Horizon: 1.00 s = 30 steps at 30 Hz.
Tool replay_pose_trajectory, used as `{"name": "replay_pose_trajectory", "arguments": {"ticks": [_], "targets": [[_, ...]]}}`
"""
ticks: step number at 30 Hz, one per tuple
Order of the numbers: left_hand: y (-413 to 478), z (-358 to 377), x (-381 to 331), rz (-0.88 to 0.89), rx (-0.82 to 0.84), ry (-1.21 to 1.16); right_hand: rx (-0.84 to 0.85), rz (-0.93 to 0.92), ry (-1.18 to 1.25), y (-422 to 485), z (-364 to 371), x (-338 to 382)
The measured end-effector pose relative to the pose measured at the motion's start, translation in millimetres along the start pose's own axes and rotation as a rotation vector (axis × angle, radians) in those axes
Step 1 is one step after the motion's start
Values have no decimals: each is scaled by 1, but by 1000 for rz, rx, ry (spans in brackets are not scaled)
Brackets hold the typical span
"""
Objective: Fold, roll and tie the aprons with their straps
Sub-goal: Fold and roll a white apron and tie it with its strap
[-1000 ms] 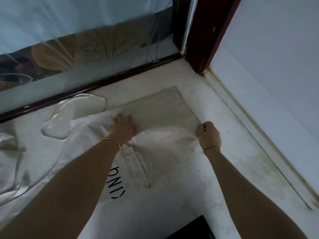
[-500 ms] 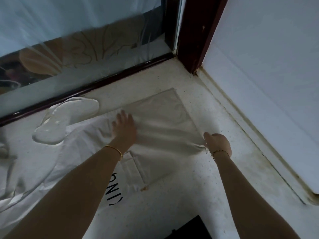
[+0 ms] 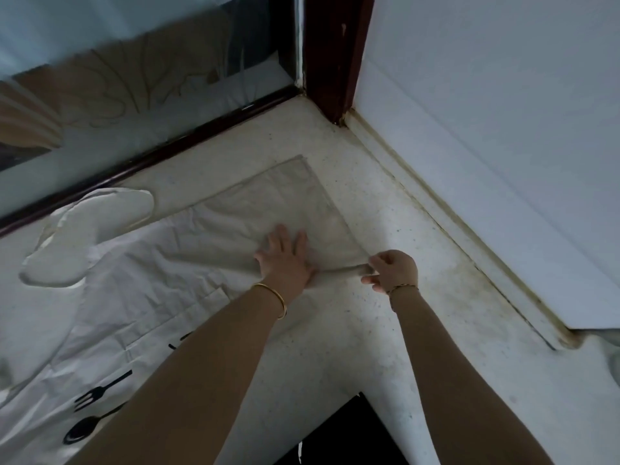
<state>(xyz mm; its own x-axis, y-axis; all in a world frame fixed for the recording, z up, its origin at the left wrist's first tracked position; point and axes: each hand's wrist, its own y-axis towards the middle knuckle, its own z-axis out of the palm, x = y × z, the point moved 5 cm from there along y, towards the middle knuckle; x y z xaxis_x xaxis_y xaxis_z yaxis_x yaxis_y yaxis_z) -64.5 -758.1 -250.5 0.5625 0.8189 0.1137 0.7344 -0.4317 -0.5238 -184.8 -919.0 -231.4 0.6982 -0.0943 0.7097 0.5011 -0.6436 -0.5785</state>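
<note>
A cream apron (image 3: 161, 263) lies flat on a white speckled surface (image 3: 419, 297), with a black fork and spoon print near its lower left. Its folded far end (image 3: 288, 203) reaches toward the corner. My left hand (image 3: 285, 256) presses flat on the cloth, fingers spread. My right hand (image 3: 392, 270) pinches the folded right corner of the apron, which is pulled into a narrow taut ridge between both hands. A wide cloth strap loop (image 3: 90, 236) lies at the left beside the apron.
A dark wooden frame (image 3: 151, 156) with patterned glass runs along the far edge. A dark post (image 3: 332, 55) stands in the corner, and a white wall (image 3: 503, 146) with a raised skirting borders the right. A black object (image 3: 352, 431) sits at the near edge.
My left hand slid right along the cloth toward the right hand. My right hand pulled the apron's corner outward, so the edge now forms a tight ridge. The view has moved closer.
</note>
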Motion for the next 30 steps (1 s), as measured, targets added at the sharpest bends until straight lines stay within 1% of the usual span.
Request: {"name": "replay_pose_trajectory", "arguments": {"ticks": [2, 4, 6, 8, 10, 12, 17, 19, 20, 21, 22, 23, 24, 25, 27, 29, 30], "targets": [[-2, 0, -1, -13, 15, -18, -48, -67, -137, 0, 2, 8], [-3, -1, -1, -27, 30, -47, -52, -136, -253, -1, 5, 19], [-1, 1, 1, -31, 46, -62, 14, -199, -355, -1, 8, 31], [0, 3, 3, -39, 66, -67, 105, -222, -437, 2, 7, 40], [1, 4, 4, -37, 74, -71, 206, -159, -444, 9, 2, 40], [2, 5, 5, -27, 70, -86, 275, -75, -371, 12, -4, 34], [6, 0, 7, -39, -21, -73, 219, -44, -342, 12, -13, 14], [4, -8, 5, -35, -70, -52, 163, -70, -297, 12, -9, 6], [2, -16, -1, -6, -157, -45, 121, -89, -253, 13, -9, 4], [-3, -26, -10, 64, -283, -56, 86, -104, -211, 13, -8, 3], [-8, -33, -22, 178, -395, -87, 61, -112, -171, 14, -8, 2], [-14, -35, -35, 307, -449, -132, 44, -114, -120, 14, -7, 2], [-20, -34, -46, 411, -429, -167, 38, -107, -36, 14, -6, 2], [-23, -31, -54, 468, -378, -173, 46, -86, 75, 13, -6, 3], [-21, -26, -58, 463, -303, -105, 95, -31, 299, 10, -3, 3], [-18, -26, -54, 441, -306, -94, 156, 48, 451, 9, 1, 4], [-18, -26, -53, 455, -306, -108, 179, 78, 484, 9, 2, 5]]}}
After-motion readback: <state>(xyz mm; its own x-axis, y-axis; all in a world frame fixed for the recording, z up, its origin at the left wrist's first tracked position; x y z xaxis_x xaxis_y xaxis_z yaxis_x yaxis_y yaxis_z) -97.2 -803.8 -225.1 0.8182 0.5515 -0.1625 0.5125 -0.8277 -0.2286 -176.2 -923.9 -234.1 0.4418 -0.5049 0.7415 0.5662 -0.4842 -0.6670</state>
